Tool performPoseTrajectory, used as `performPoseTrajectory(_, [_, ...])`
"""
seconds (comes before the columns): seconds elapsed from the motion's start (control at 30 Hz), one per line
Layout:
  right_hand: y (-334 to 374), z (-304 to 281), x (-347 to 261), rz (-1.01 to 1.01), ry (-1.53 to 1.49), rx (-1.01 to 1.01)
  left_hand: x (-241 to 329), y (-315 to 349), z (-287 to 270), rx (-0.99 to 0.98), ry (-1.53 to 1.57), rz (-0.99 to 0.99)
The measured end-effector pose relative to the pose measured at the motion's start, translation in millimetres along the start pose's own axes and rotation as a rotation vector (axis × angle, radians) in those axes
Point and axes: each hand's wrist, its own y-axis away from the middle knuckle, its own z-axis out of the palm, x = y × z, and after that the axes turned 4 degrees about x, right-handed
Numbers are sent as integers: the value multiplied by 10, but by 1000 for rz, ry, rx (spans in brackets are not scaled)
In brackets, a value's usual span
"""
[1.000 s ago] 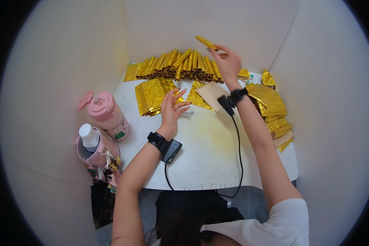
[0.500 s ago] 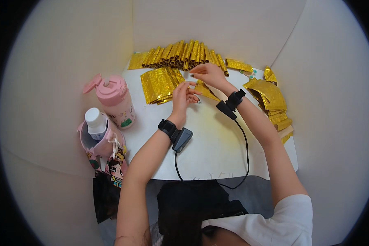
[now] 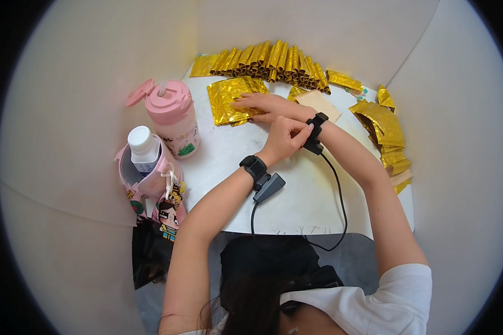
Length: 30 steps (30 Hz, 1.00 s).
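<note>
My right hand [image 3: 271,105] reaches left across the table, fingers stretched out over the right side of a stack of gold foil sheets [image 3: 229,100]. My left hand [image 3: 288,138] is closed, its fingertips pinching the edge of the black wrist strap [image 3: 317,127] on my right wrist. A second black strap [image 3: 254,170] with a small grey box circles my left wrist. Behind my right wrist lies a beige sheet [image 3: 321,103], next to a bit of gold foil [image 3: 296,92]. At the back, many rolled gold foil tubes [image 3: 274,58] are heaped in a row.
On the left stand a pink bottle [image 3: 173,123] with its lid flipped up and a pink holder [image 3: 131,173] containing a white bottle [image 3: 143,145]. Folded gold foil pieces [image 3: 383,125] are piled along the right edge. A black cable [image 3: 341,190] loops between my wrists. Pale panels surround the white table [image 3: 296,206].
My right hand has moved left onto the gold foil stack. My left hand has shifted right, from beside the stack to the strap on my right wrist. The beige sheet now shows. The view has shifted slightly.
</note>
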Motion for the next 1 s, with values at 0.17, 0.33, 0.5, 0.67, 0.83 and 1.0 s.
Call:
performPoseTrajectory(0.17, [18, 12, -26, 82, 28, 60, 2, -7, -35, 23, 85, -54])
performPoseTrajectory(0.33, [49, -88, -147, 137, 249, 158, 4, -4, -28, -31, 79, -62])
performPoseTrajectory(0.5, [160, -117, -39, 210, 41, 315, -32, -10, -54, -3, 107, -97])
performPoseTrajectory(0.67, [492, -306, -45, 496, -666, 993, -140, -81, -199, 195, 204, -182])
performPoseTrajectory(0.83, [1082, -289, -37, 655, -1283, 1072, -244, -196, -692, 625, 124, -146])
performPoseTrajectory(1.0, [1483, -63, 13, 830, -1295, 811, -243, -302, -656, 561, -45, -296])
